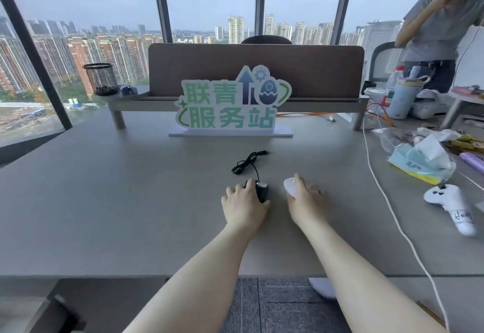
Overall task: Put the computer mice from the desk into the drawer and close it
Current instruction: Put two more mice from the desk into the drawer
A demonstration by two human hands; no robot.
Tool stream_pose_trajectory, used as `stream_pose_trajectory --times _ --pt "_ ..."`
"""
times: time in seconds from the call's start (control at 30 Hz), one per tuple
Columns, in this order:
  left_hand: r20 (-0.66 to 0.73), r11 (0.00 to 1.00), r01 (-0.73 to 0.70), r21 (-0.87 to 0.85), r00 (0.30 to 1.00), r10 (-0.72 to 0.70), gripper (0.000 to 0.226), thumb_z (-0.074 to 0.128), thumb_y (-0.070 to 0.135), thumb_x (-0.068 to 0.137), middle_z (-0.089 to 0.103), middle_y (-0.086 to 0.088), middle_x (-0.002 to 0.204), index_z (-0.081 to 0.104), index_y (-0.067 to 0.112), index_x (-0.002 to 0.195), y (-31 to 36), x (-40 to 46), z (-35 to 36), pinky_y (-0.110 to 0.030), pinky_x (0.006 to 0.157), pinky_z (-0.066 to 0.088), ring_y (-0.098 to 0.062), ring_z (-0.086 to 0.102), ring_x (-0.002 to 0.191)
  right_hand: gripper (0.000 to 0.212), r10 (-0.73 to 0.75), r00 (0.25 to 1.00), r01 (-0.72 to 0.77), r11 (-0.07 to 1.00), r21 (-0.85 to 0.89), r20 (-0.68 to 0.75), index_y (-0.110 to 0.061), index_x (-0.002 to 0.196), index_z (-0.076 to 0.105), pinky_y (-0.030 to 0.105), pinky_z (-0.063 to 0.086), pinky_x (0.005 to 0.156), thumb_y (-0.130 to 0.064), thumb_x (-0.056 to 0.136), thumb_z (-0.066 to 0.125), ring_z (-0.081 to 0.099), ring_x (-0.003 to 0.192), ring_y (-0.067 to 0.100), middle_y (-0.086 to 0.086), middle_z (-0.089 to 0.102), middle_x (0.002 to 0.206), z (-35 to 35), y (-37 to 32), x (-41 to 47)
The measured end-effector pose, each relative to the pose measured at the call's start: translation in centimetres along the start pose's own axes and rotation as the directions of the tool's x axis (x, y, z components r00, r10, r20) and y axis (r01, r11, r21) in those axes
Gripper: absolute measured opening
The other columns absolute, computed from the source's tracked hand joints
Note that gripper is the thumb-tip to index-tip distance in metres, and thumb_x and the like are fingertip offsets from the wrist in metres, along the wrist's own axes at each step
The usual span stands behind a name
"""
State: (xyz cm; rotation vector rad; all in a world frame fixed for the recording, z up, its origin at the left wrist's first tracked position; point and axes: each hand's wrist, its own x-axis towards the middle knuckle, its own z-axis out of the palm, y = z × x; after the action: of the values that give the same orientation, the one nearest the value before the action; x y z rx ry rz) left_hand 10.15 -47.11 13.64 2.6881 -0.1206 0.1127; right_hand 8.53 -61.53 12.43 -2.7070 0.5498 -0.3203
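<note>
Both computer mice are being taken up at once from the counter (104,201). The black mouse (262,190) is covered by the left hand (245,205), the fingers curled over its back and the thumb at its near side, so that grip is closed on it. Its cable (245,162) lies coiled just beyond, toward the standing sign (230,102), with the plug end loose on the surface. The white mouse (290,186) is held under the right hand (305,201), fingers laid over its right half; this grip appears closed on it too, though the far side of the mouse is hidden. Both mice seem to rest on the surface, not yet lifted.

The step in hand is judged to be the pick-up. The drawer is not clearly seen; it probably lies below the near edge. A lift is called for next, with the trailing cable gathered so that it is not snagged.
</note>
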Motion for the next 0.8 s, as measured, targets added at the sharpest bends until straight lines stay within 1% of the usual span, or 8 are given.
stream_pose_trajectory --times 0.07,0.2,0.3,0.37,0.47,0.63,0.73,0.8 --pt "-0.021 0.999 0.006 -0.042 1.0 -0.007 0.049 0.055 0.041 0.079 0.058 -0.006 0.12 0.048 0.024 0.125 -0.2 0.2 0.1 -0.038 0.09 0.038 -0.032 0.046 0.114 0.059 -0.029 0.999 0.029 1.0 -0.008 -0.018 -0.026 0.15 0.025 0.04 0.037 0.098 -0.029 0.096 0.047 0.043 0.123 0.039 0.022 0.047 0.136 -0.1 -0.1 0.0" --pt "-0.108 0.965 0.02 -0.261 0.993 -0.05 0.047 0.057 0.033 0.08 0.052 -0.007 0.118 0.047 0.025 0.125 -1.3 -0.5 -2.1 -0.035 0.081 0.041 -0.031 0.046 0.11 0.059 -0.081 0.996 0.087 0.979 0.184 -0.041 -0.026 0.151 0.021 0.041 0.04 0.087 -0.023 0.097 0.045 0.04 0.122 0.04 0.024 0.041 0.134 -0.7 -2.0 -1.3" --pt "-0.25 0.916 -0.046 -0.399 0.966 -0.061 0.052 0.058 0.032 0.079 0.052 -0.007 0.12 0.045 0.028 0.129 -2.8 -1.3 -5.9 -0.035 0.082 0.042 -0.029 0.05 0.109 0.058 -0.166 0.982 0.188 0.907 0.377 -0.091 -0.028 0.15 0.023 0.037 0.034 0.079 -0.024 0.097 0.046 0.04 0.121 0.039 0.023 0.041 0.131 -1.3 -5.2 -3.2" --pt "-0.35 0.883 -0.107 -0.456 0.934 -0.068 0.051 0.059 0.031 0.078 0.053 -0.006 0.119 0.047 0.029 0.128 -4.1 -2.2 -9.2 -0.034 0.084 0.043 -0.028 0.053 0.107 0.058 -0.21 0.968 0.251 0.856 0.452 -0.14 -0.03 0.149 0.026 0.038 0.037 0.082 -0.026 0.095 0.047 0.042 0.121 0.038 0.022 0.044 0.129 -1.7 -8.1 -4.8" --pt "-0.464 0.867 -0.167 -0.469 0.882 -0.081 0.053 0.059 0.03 0.078 0.054 -0.005 0.119 0.046 0.028 0.129 -6.5 -4.0 -14.6 -0.039 0.089 0.048 -0.026 0.055 0.105 0.057 -0.279 0.932 0.362 0.771 0.525 -0.232 -0.03 0.147 0.029 0.041 0.044 0.088 -0.027 0.094 0.05 0.046 0.12 0.035 0.02 0.047 0.13 -2.6 -12.6 -8.0" --pt "-0.612 0.879 -0.2 -0.432 0.782 -0.123 0.051 0.059 0.027 0.081 0.047 0.002 0.11 0.046 0.026 0.13 -12.1 -9.1 -22.9 -0.028 0.075 0.044 -0.019 0.055 0.091 0.053 -0.397 0.866 0.494 0.576 0.651 -0.305 -0.03 0.142 0.031 0.041 0.052 0.083 -0.028 0.093 0.053 0.054 0.112 0.024 0.009 0.048 0.133 -4.0 -20.3 -14.2" --pt "-0.696 0.923 -0.137 -0.36 0.698 -0.168 0.051 0.061 0.028 0.081 0.049 0.002 0.11 0.047 0.025 0.13 -16.7 -13.2 -26.3 -0.021 0.066 0.039 -0.016 0.051 0.089 0.052 -0.477 0.836 0.505 0.48 0.718 -0.269 -0.029 0.139 0.035 0.031 0.04 0.079 -0.025 0.091 0.055 0.048 0.103 0.014 0.007 0.049 0.135 -3.6 -24.9 -18.0" --pt "-0.726 0.937 -0.072 -0.341 0.654 -0.214 0.052 0.06 0.029 0.08 0.051 0.001 0.112 0.047 0.027 0.13 -20.2 -16.0 -27.6 -0.024 0.067 0.039 -0.016 0.051 0.09 0.052 -0.538 0.814 0.49 0.438 0.754 -0.216 -0.028 0.138 0.036 0.026 0.037 0.076 -0.023 0.09 0.058 0.046 0.101 0.01 0.006 0.049 0.137 -2.6 -27.6 -20.9"
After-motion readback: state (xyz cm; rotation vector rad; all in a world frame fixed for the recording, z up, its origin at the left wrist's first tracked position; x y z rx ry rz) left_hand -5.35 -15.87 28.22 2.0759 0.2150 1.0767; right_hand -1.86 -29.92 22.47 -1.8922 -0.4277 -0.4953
